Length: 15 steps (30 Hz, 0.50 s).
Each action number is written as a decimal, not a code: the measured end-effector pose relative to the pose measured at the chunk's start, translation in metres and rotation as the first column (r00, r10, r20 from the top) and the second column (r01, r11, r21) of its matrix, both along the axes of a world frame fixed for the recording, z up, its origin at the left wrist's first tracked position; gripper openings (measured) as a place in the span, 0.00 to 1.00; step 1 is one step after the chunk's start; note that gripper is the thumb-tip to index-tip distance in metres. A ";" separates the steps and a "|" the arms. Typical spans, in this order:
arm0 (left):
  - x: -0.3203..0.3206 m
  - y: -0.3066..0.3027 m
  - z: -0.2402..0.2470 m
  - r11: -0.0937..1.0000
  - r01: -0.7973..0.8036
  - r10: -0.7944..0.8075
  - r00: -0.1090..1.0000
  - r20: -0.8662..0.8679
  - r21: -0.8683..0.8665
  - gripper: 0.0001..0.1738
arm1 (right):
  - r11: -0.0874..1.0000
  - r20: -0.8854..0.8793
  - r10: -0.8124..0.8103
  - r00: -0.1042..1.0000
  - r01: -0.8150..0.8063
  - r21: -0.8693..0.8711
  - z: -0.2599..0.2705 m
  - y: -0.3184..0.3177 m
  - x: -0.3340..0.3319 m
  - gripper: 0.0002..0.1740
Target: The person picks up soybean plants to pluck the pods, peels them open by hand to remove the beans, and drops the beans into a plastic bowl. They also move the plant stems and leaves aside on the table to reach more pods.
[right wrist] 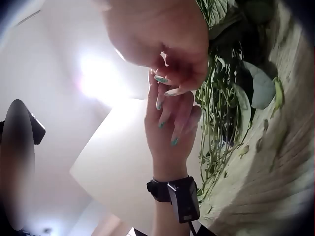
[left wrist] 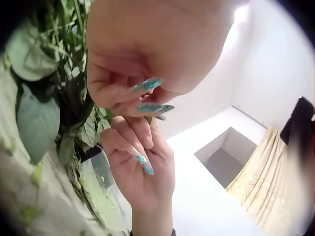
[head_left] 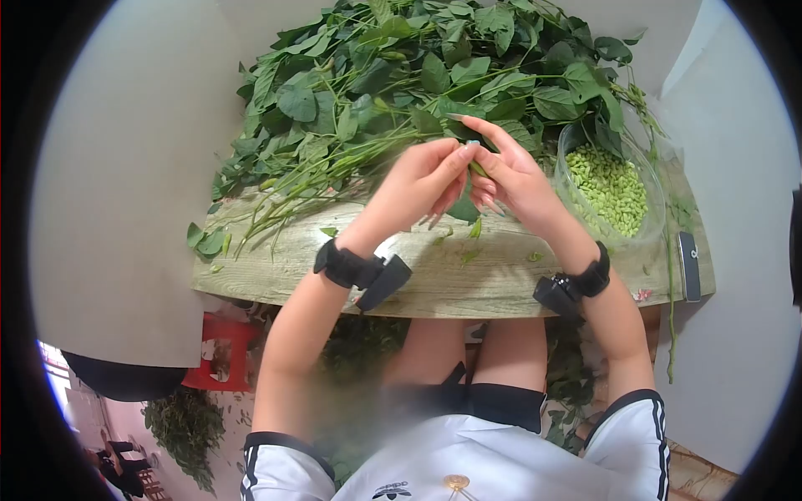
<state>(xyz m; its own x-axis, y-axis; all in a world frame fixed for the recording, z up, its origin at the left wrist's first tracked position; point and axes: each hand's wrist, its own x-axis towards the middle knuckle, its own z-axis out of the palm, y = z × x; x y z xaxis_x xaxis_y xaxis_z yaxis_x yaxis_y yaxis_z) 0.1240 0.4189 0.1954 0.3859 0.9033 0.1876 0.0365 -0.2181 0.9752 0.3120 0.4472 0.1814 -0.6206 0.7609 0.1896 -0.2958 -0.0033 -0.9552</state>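
Note:
Both hands meet over the table in the head view, fingertips together, around a green bean pod (head_left: 477, 169). My left hand (head_left: 420, 181) pinches the pod's end between thumb and curled index finger. With its thumb, my right hand (head_left: 520, 182) grips the pod from the other side, its index finger stretched outward. In the wrist views the fingers and long teal nails mostly hide the pod. Just beyond the hands lies a big heap of leafy bean plants (head_left: 368, 92). Right of the right hand stands a clear tub (head_left: 657, 219) with shelled green beans (head_left: 608, 190).
A phone (head_left: 688, 265) lies at the right of the wooden table (head_left: 401, 288), beside a long stem hanging over the front edge. Loose pods and leaf bits are scattered before the hands. A red stool (head_left: 227, 355) and more plants (head_left: 185, 430) are on the floor at left.

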 end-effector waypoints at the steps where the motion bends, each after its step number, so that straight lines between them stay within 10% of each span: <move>1: 0.003 0.004 -0.006 0.999 0.040 -0.039 0.999 0.010 -0.030 0.22 | 0.998 0.008 -0.053 0.999 0.053 0.019 -0.003 -0.001 0.004 0.31; 9: 0.016 0.017 -0.044 0.955 0.140 -0.040 0.935 0.353 -0.263 0.24 | 0.807 0.267 -0.551 0.791 0.424 0.411 -0.018 -0.003 0.016 0.22; 15: 0.016 0.007 -0.035 0.913 0.126 -0.006 0.955 0.298 -0.388 0.23 | 0.376 0.177 -0.653 0.736 0.112 0.920 -0.030 0.000 0.017 0.13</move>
<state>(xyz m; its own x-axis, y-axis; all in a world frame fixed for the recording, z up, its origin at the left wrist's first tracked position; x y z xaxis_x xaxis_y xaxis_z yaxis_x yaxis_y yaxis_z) 0.1400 0.4263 0.1600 0.4319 0.8991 -0.0716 -0.2560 0.1983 0.9461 0.3288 0.4476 0.1515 -0.4979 0.5665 0.6566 0.4192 0.8200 -0.3896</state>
